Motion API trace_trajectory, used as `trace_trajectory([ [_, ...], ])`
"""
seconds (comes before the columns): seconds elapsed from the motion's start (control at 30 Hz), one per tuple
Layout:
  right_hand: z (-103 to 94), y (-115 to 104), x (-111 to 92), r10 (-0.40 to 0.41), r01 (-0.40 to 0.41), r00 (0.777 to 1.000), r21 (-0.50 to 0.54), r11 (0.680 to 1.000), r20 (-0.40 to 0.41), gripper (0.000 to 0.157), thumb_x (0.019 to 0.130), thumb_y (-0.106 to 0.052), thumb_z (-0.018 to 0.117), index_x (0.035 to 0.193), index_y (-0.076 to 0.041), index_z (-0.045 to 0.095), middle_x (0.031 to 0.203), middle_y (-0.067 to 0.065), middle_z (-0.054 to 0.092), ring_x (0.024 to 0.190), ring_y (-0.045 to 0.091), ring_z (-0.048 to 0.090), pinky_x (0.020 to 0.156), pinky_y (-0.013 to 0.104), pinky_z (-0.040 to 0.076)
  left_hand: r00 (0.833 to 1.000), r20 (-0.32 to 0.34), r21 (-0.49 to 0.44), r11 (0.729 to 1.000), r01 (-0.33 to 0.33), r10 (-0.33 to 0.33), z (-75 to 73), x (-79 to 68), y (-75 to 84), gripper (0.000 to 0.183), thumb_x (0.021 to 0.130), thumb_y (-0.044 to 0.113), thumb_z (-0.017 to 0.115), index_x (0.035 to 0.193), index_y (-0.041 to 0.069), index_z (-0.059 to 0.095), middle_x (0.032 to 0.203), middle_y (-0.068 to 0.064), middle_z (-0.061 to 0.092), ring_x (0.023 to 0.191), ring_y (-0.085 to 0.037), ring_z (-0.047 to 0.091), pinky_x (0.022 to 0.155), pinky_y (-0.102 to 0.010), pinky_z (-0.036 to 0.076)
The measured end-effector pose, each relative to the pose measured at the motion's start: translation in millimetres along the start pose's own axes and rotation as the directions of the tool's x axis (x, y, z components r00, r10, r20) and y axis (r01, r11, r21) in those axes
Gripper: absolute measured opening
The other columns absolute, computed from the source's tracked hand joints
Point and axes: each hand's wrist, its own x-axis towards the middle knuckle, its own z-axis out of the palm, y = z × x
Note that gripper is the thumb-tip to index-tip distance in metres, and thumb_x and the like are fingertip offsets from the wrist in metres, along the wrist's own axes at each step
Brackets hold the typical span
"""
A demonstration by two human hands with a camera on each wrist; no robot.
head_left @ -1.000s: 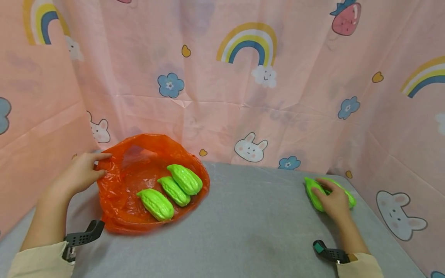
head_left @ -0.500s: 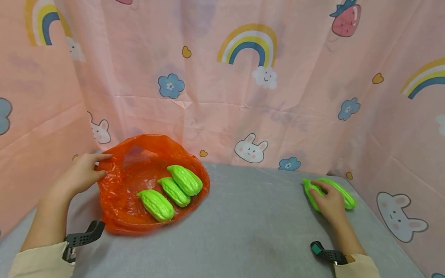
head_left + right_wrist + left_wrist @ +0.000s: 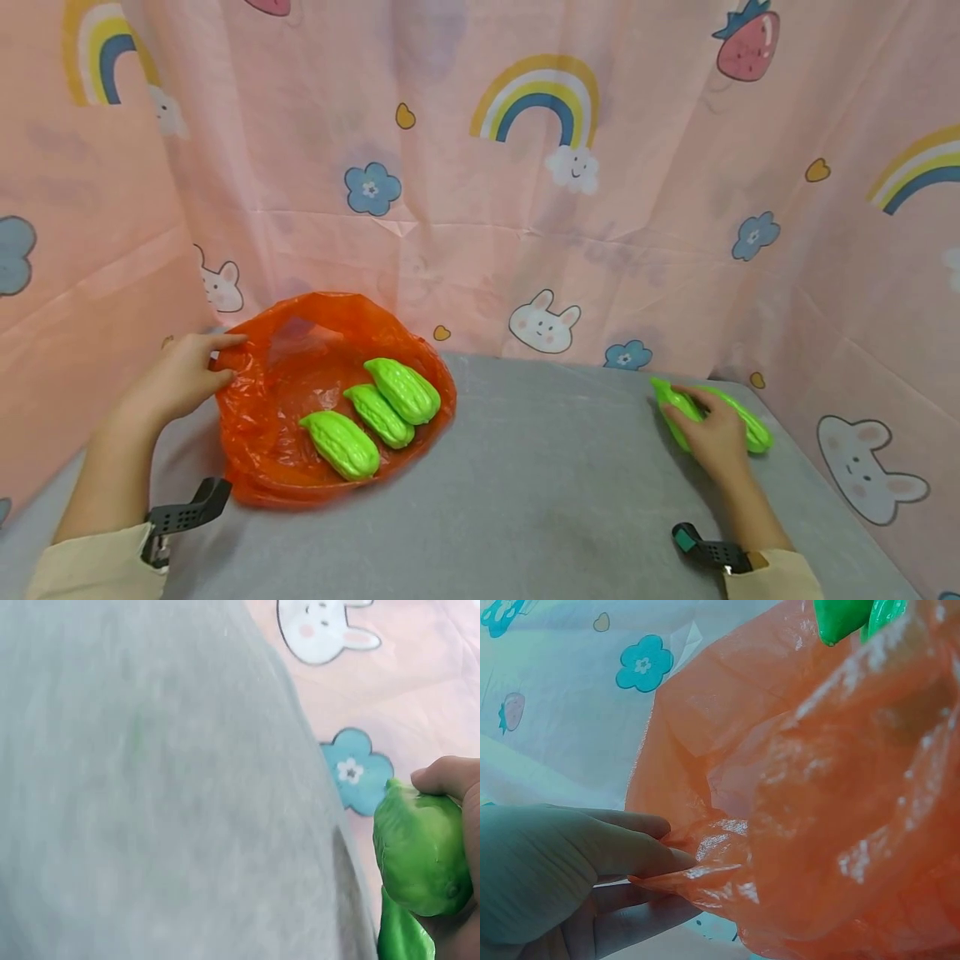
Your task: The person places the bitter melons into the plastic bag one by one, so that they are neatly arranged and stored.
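Observation:
My left hand (image 3: 180, 375) pinches the left rim of a red-orange plastic bag (image 3: 247, 433), its mouth spread wide. In the left wrist view the thin film (image 3: 712, 877) is bunched between thumb and fingers. Inside the bag lie three bright green, ridged bitter melons, the nearest one (image 3: 341, 446) a little apart from the other two. At the far right my right hand (image 3: 716, 437) grips another bitter melon (image 3: 420, 851), thumb on one side and fingers wrapped on the other. A further bitter melon (image 3: 753, 425) lies just behind that hand, partly hidden by it.
The grey tabletop (image 3: 540, 467) stretches between the bag and the right hand. A pink printed curtain (image 3: 645, 200) encloses the back and both sides. Each wrist wears a black strap (image 3: 712, 550) below a beige sleeve.
My right hand has shifted slightly left with its bitter melon, parting it from the one behind. The left hand keeps its hold on the bag. The head view has tilted a little.

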Motion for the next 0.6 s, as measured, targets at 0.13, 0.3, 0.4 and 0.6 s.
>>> trace_trajectory([
  [0.13,-2.4,-11.0,2.1,-0.013,0.013,1.0,-0.006,1.0,-0.008,0.049,0.095,-0.028,0.069,0.134,0.001,0.062,0.138,0.028,0.059,0.127,0.045,0.053,0.1,0.056,0.043,1.0,-0.009,-0.001,1.0,-0.011,0.011,0.3,0.2,-0.9,0.048,0.093,0.003,0.059,0.138,-0.011,0.053,0.12,-0.035,0.059,0.098,-0.04,0.051,0.068,-0.033,0.055],
  [0.3,-8.3,-27.1,2.8,-0.039,0.039,0.999,0.005,0.999,-0.005,0.05,0.096,-0.035,0.067,0.136,-0.005,0.062,0.138,0.022,0.062,0.121,0.035,0.056,0.084,0.024,0.04,1.0,-0.01,-0.001,1.0,-0.017,0.017,0.4,0.7,-1.1,0.048,0.093,0.004,0.06,0.138,-0.011,0.053,0.121,-0.035,0.06,0.096,-0.039,0.054,0.068,-0.033,0.056],
  [0.4,-12.5,-38.2,1.9,-0.075,0.075,0.997,0.024,0.997,-0.001,0.05,0.096,-0.036,0.067,0.136,-0.006,0.062,0.138,0.02,0.062,0.123,0.035,0.056,0.081,0.012,0.037,1.0,-0.01,-0.006,1.0,-0.024,0.024,0.7,0.7,-1.3,0.048,0.093,0.003,0.059,0.138,-0.012,0.053,0.121,-0.035,0.06,0.094,-0.036,0.057,0.068,-0.033,0.056],
  [0.6,-17.9,-59.7,0.1,-0.141,0.142,0.99,0.066,0.988,-0.008,0.048,0.094,-0.034,0.071,0.135,-0.009,0.065,0.138,0.014,0.064,0.124,0.015,0.059,0.085,0.003,0.037,1.0,-0.011,0.007,1.0,-0.025,0.025,1.5,1.0,0.7,0.048,0.093,0.003,0.06,0.138,-0.012,0.054,0.121,-0.035,0.06,0.096,-0.04,0.052,0.069,-0.031,0.049],
])
